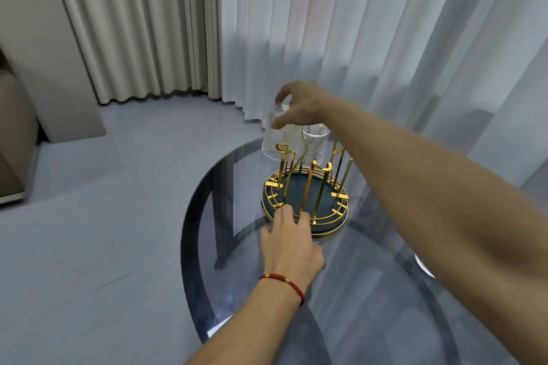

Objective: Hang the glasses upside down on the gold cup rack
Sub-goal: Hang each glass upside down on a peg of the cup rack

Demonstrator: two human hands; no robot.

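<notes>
The gold cup rack [305, 198] with a dark green tray base stands on a round smoked-glass table [225, 261]. My right hand [299, 105] grips the base of an upside-down ribbed clear glass [277, 139], held over the rack's far left prong. A second ribbed glass [315, 144] hangs upside down on a far prong just right of it. My left hand [290, 243] rests on the rack's near rim, fingers gripping the gold wire. Several other gold prongs stand bare.
Sheer white curtains [355, 38] hang close behind the table, beige drapes [133, 24] to the left. Part of another clear glass object [424, 267] shows on the table behind my right forearm. Grey floor lies left of the table.
</notes>
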